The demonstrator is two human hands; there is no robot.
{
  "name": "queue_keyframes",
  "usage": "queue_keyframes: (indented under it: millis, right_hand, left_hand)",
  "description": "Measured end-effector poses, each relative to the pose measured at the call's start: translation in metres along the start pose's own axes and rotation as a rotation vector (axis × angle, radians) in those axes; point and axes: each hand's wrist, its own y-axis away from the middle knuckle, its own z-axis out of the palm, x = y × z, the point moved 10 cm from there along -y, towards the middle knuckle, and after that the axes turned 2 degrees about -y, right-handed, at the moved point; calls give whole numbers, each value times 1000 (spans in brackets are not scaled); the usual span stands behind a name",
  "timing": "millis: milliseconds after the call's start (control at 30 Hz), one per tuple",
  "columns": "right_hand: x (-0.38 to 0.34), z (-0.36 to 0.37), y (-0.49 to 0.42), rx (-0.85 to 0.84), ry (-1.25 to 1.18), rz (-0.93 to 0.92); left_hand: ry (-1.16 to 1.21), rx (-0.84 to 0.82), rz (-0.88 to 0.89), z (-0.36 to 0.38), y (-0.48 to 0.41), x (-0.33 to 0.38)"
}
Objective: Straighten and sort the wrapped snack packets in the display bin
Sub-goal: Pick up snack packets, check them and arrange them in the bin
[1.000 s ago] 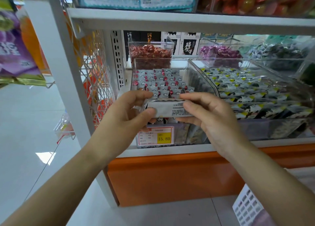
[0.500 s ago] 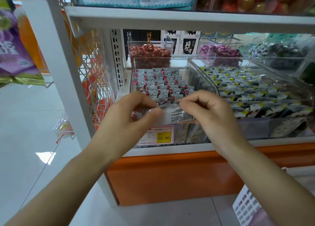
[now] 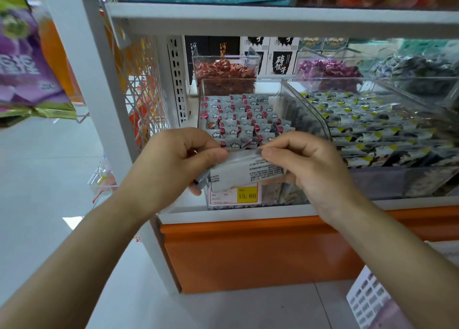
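Both hands hold one silver-white packet (image 3: 243, 172) just in front of the clear bin (image 3: 305, 107), at its 6 o'clock edge and partly covering the yellow price label (image 3: 246, 195). The left hand (image 3: 173, 164) grips the packet's 9 o'clock end with the thumb on top and the fingers curled beneath, while the right hand (image 3: 310, 169) pinches its upper edge toward 3 o'clock between thumb and forefinger. Inside the bin, toward 12 o'clock from the hands, the other packets (image 3: 244, 115) lie in overlapping rows showing red marks and white clouds, and the bin stands on the white shelf (image 3: 248, 211).
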Motion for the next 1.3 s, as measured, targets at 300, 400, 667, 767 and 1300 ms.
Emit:
queue_keyframes:
  millis: [300,400,667,767,1300]
  right_hand:
    - [13,-12,-3,95,-295,140]
    - [19,-11,-6,42,-367,236]
    - [18,-4,-9,-73,-540,199]
    - [13,-1,-9,-36,-361,73]
    - [-21,24,-126,104,634,-195]
  left_hand:
    - [-40,-108,56,18,1,5]
    - [-20,-100,100,17,0,10]
    - [-116,118,124,7,1,11]
    - [-70,220,90,0,2,7]
    - [-540,-22,-73,18,-17,-46]
